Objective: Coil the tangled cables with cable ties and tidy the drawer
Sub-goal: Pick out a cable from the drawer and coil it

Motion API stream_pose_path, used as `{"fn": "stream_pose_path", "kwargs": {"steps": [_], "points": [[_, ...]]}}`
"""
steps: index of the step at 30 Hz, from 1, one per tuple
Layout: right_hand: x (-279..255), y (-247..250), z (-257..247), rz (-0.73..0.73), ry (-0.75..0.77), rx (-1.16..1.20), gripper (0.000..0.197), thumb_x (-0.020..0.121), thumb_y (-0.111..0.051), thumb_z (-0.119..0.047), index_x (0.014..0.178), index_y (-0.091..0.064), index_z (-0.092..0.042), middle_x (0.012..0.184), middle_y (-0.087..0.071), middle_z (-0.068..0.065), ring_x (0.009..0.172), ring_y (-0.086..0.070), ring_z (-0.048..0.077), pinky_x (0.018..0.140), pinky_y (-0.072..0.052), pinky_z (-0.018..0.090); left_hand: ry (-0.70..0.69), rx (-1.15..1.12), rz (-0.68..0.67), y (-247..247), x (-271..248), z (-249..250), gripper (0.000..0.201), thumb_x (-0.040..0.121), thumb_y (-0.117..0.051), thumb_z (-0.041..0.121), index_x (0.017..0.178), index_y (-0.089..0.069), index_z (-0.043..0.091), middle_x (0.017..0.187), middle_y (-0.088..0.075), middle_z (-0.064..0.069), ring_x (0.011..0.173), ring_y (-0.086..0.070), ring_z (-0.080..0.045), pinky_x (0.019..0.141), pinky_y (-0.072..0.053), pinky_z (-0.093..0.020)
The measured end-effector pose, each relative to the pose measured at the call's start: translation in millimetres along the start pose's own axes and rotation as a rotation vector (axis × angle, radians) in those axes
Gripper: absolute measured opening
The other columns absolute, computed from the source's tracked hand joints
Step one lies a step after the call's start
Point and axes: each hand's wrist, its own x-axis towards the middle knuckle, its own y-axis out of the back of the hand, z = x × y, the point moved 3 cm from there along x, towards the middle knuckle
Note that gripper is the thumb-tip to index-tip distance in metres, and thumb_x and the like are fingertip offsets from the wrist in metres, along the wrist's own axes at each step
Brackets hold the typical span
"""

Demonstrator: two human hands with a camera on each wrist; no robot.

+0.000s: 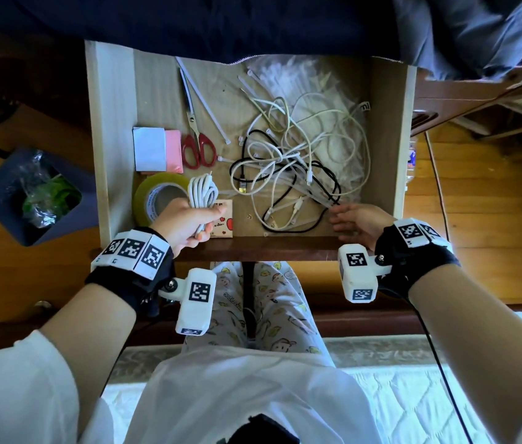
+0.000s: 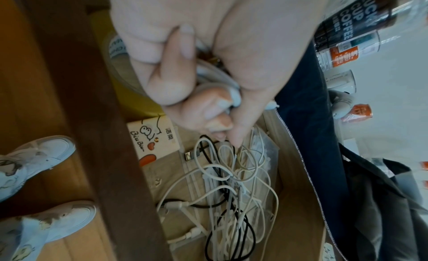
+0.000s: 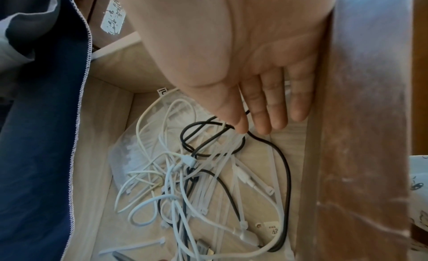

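Observation:
An open wooden drawer (image 1: 111, 149) holds a tangle of white and black cables (image 1: 298, 168) in its right half. My left hand (image 1: 189, 224) grips a folded white cable bundle (image 1: 202, 190) at the drawer's front left; its loops stick up past my fist. The left wrist view shows my fingers (image 2: 176, 70) curled round that white cable bundle (image 2: 220, 78). My right hand (image 1: 354, 219) lies open and flat at the front right, its fingertips (image 3: 264, 125) touching a black cable (image 3: 277, 155) and loose white cable ties (image 3: 222, 155). Loose cable ties (image 1: 205, 97) lie at the back.
Red-handled scissors (image 1: 197, 139), white and pink note pads (image 1: 157, 149), a roll of yellowish tape (image 1: 154, 193) and a small cartoon card (image 1: 224, 224) lie in the drawer's left half. A clear bag of ties (image 1: 301, 78) sits at the back. A blue bin (image 1: 29, 193) stands left on the floor.

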Motion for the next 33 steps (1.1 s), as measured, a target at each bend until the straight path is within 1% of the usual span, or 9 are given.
{"fn": "stream_pose_path", "kwargs": {"steps": [3, 6, 9, 13, 15, 18, 23, 29, 33], "points": [[-2, -9, -7, -0.047, 0.064, -0.104, 0.034, 0.097, -0.04, -0.005, 0.129, -0.051, -0.008, 0.123, -0.057, 0.008, 0.104, -0.051, 0.018, 0.077, -0.044, 0.023, 0.006, -0.014, 0.004, -1, 2, -3, 0.021, 0.09, -0.061, 0.015, 0.074, -0.05, 0.01, 0.058, -0.041, -0.004, 0.033, -0.035, -0.006, 0.029, -0.02, -0.013], [0, -24, -20, -0.102, 0.165, -0.288, 0.039, 0.096, -0.041, -0.002, 0.134, -0.047, -0.009, 0.143, -0.042, 0.009, 0.128, -0.041, 0.023, 0.102, -0.036, 0.031, 0.017, -0.042, 0.011, -2, 6, -5, 0.02, 0.09, -0.062, 0.014, 0.075, -0.05, 0.01, 0.057, -0.042, -0.004, 0.034, -0.036, -0.007, 0.029, -0.021, -0.013], [3, -36, -33, -0.112, 0.278, -0.432, 0.045, 0.094, -0.044, -0.001, 0.138, -0.043, -0.013, 0.15, -0.029, 0.004, 0.134, -0.032, 0.022, 0.094, -0.038, 0.025, 0.022, -0.057, 0.016, -3, 9, -6, 0.02, 0.089, -0.063, 0.014, 0.074, -0.05, 0.009, 0.055, -0.043, -0.003, 0.034, -0.036, -0.007, 0.028, -0.022, -0.013], [6, -41, -39, -0.104, 0.304, -0.598, 0.056, 0.093, -0.048, -0.001, 0.144, -0.03, -0.013, 0.155, -0.015, 0.007, 0.139, -0.023, 0.023, 0.099, -0.033, 0.021, 0.03, -0.076, 0.006, 0, 9, -5, 0.02, 0.09, -0.062, 0.014, 0.075, -0.05, 0.009, 0.054, -0.043, -0.002, 0.034, -0.035, -0.007, 0.028, -0.022, -0.013], [6, -37, -39, -0.089, 0.286, -0.585, 0.052, 0.093, -0.047, 0.0, 0.142, -0.033, -0.01, 0.151, -0.027, 0.009, 0.135, -0.031, 0.023, 0.092, -0.037, 0.015, 0.033, -0.075, 0.006, 1, 8, -3, 0.018, 0.09, -0.061, 0.014, 0.077, -0.051, 0.008, 0.055, -0.042, -0.003, 0.034, -0.035, -0.007, 0.028, -0.021, -0.013], [10, -34, -36, -0.081, 0.229, -0.661, 0.044, 0.094, -0.048, -0.006, 0.137, -0.043, -0.009, 0.144, -0.04, 0.012, 0.121, -0.044, 0.022, 0.091, -0.039, 0.021, 0.037, -0.071, 0.003, 4, 11, -2, 0.014, 0.09, -0.061, 0.015, 0.083, -0.053, 0.006, 0.058, -0.042, -0.004, 0.034, -0.036, -0.007, 0.028, -0.021, -0.013], [15, -44, -25, -0.216, 0.107, -0.957, 0.043, 0.096, -0.048, -0.018, 0.138, -0.042, -0.009, 0.145, -0.039, 0.011, 0.131, -0.038, 0.026, 0.107, -0.028, 0.029, 0.049, -0.061, -0.005, 5, 13, -3, 0.015, 0.09, -0.061, 0.016, 0.082, -0.052, 0.007, 0.06, -0.042, -0.004, 0.034, -0.036, -0.006, 0.028, -0.023, -0.014], [21, -50, -13, -0.249, 0.014, -1.257, 0.048, 0.095, -0.045, -0.04, 0.137, -0.045, -0.017, 0.147, -0.033, 0.009, 0.133, -0.032, 0.027, 0.111, -0.026, 0.035, 0.064, -0.06, -0.013, 6, 15, -3, 0.015, 0.09, -0.061, 0.017, 0.083, -0.051, 0.008, 0.061, -0.042, -0.004, 0.034, -0.037, -0.006, 0.027, -0.023, -0.013], [24, -50, -9, -0.228, -0.009, -1.281, 0.06, 0.094, -0.04, -0.05, 0.143, -0.034, -0.017, 0.153, -0.021, 0.01, 0.139, -0.022, 0.028, 0.113, -0.019, 0.036, 0.073, -0.058, -0.012, 5, 14, -2, 0.015, 0.09, -0.061, 0.017, 0.082, -0.053, 0.007, 0.06, -0.043, -0.004, 0.034, -0.037, -0.006, 0.027, -0.023, -0.013]]}}
